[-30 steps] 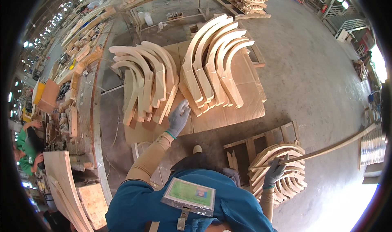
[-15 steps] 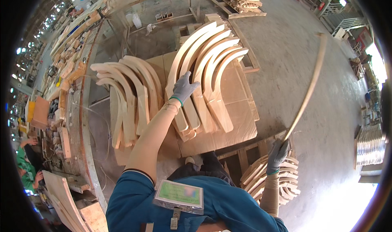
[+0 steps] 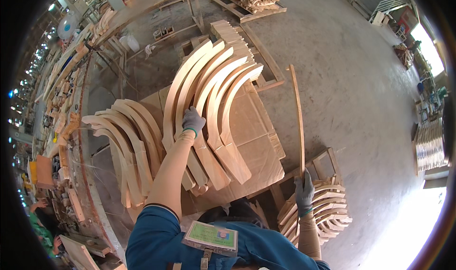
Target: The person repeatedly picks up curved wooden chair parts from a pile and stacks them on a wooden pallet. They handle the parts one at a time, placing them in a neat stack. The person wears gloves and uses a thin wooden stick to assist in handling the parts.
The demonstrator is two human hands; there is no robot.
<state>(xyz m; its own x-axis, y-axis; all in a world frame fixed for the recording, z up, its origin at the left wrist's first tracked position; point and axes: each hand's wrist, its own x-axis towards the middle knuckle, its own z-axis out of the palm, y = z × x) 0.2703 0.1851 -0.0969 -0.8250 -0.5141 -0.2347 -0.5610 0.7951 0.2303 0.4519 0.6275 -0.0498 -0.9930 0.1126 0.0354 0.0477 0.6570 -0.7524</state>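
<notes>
- Curved slat (image 3: 298, 123): thin, upright, bottom end gripped by gloved right hand (image 3: 304, 192), just above low stack (image 3: 316, 210) on pallet.
- Left hand (image 3: 192, 120) flat and unclenched on arched blanks (image 3: 209, 104) fanned across desk (image 3: 259, 127).
- Second fan of blanks (image 3: 126, 142) beside them, left.
- Concrete floor (image 3: 361, 89) right.

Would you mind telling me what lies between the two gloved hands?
In the head view, between the left hand and the right hand lie curved wooden pieces fanned on a flat board, then the board's bare surface and edge.
</notes>
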